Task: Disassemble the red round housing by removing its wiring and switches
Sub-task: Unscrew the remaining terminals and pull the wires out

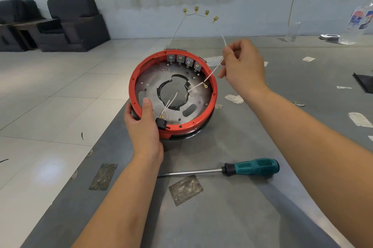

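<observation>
Two hands worked at the red housing (173,94), which stood tilted near the table's (232,207) left edge. Left hand (144,124) held its near rim, grip clamped there, thumb over the edge. Four switches (184,61) lined the far inner wall. Right hand (243,64) pinched a white wire (212,72) leading into the housing. A screwdriver (251,168) lay nearer.
</observation>
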{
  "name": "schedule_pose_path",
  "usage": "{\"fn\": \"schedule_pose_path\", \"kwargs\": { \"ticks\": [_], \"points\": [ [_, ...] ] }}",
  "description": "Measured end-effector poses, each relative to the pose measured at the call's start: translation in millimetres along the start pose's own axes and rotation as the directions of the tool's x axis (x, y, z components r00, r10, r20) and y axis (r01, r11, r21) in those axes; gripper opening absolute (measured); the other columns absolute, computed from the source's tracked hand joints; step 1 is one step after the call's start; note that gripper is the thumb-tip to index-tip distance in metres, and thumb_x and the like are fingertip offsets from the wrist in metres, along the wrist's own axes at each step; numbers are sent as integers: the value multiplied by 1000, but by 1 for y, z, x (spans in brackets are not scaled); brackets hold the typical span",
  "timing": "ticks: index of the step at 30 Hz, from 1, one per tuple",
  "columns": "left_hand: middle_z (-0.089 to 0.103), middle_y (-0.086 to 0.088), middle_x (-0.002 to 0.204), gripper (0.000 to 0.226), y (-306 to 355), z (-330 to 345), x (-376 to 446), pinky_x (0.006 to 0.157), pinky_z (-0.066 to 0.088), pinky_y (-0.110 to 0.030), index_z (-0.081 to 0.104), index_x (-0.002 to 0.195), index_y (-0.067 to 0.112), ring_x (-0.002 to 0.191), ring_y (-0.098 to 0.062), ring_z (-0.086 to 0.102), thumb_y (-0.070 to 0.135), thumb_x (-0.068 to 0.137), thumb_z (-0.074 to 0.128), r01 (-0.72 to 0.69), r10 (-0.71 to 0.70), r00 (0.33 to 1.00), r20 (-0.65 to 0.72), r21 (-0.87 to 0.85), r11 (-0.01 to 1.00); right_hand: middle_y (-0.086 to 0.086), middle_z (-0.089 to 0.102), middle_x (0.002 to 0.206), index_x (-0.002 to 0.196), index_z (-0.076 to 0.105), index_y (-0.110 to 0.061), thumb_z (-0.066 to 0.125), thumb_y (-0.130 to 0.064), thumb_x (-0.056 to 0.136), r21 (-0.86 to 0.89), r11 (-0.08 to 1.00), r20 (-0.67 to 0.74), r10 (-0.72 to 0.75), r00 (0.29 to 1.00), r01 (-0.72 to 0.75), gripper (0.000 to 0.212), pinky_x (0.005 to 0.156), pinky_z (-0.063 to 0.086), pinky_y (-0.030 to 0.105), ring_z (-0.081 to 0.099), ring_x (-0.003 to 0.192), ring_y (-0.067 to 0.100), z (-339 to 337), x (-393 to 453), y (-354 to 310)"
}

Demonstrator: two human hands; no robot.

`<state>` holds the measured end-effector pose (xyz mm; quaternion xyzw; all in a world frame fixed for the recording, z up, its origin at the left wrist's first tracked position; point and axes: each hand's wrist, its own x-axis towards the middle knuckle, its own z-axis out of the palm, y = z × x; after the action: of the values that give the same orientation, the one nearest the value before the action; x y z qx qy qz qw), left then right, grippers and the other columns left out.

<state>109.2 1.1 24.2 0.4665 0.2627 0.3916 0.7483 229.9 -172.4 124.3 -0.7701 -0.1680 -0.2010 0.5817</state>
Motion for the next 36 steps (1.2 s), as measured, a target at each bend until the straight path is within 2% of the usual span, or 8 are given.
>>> {"fn": "schedule_pose_path", "kwargs": {
  "ticks": [3,9,13,21,24,27,32,36],
  "points": [
    [70,7,127,37,0,1,0,108,53,-48,59,130,33,119,-19,68,44,96,70,-17,17,1000,-11,6,1000,-7,66,60,88,56,-20,53,-23,99,74,990,-8,118,993,-118,12,63,51,35,67,54,13,-14,9,14],
    [67,3,133,66,0,2,-4,110,51,-47,55,137,25,124,-20,65,56,81,68,-54,55,998,-42,21,998,3,61,69,82,56,-16,55,-15,99,91,919,36,382,924,-383,18,50,44,28,59,46,11,-54,17,69],
    [63,5,136,69,-1,2,-4,111,50,-47,54,135,31,125,-18,64,63,75,67,-45,47,998,-47,30,999,8,59,72,80,56,-13,53,-9,98,15,847,19,532,847,-532,19,45,43,24,57,47,14,-76,17,106],
    [66,7,131,66,-2,1,-3,110,50,-50,55,133,33,123,-19,64,65,76,67,-44,46,997,-55,37,998,16,64,67,86,57,2,49,2,98,-215,706,-32,686,727,-675,15,59,44,31,58,69,28,-83,30,131],
    [65,8,131,63,-2,1,-3,111,50,-51,56,131,37,124,-20,63,65,75,66,-35,38,998,-58,40,999,15,61,66,75,52,0,52,2,100,-220,664,-24,729,684,-715,25,53,41,26,54,58,24,-79,35,134],
    [65,10,131,58,-2,1,-3,110,51,-49,56,129,37,122,-17,64,63,78,67,-41,43,997,-57,40,998,15,64,69,76,54,-2,57,-5,101,-193,661,-9,738,675,-725,26,48,40,23,49,51,19,-75,37,132],
    [65,11,131,62,-2,2,-4,110,51,-49,55,135,34,122,-16,65,61,80,67,-30,32,997,-68,35,999,13,72,74,91,64,-1,58,-2,95,-306,719,43,665,745,-624,7,53,47,27,62,55,19,-73,34,130],
    [66,9,132,64,-2,3,-4,111,50,-51,55,135,31,123,-17,65,60,80,67,-32,34,997,-62,35,999,11,76,79,87,73,-10,61,-5,89,-571,719,104,543,833,-397,13,83,61,39,71,78,24,-77,31,134]
  ]
}}
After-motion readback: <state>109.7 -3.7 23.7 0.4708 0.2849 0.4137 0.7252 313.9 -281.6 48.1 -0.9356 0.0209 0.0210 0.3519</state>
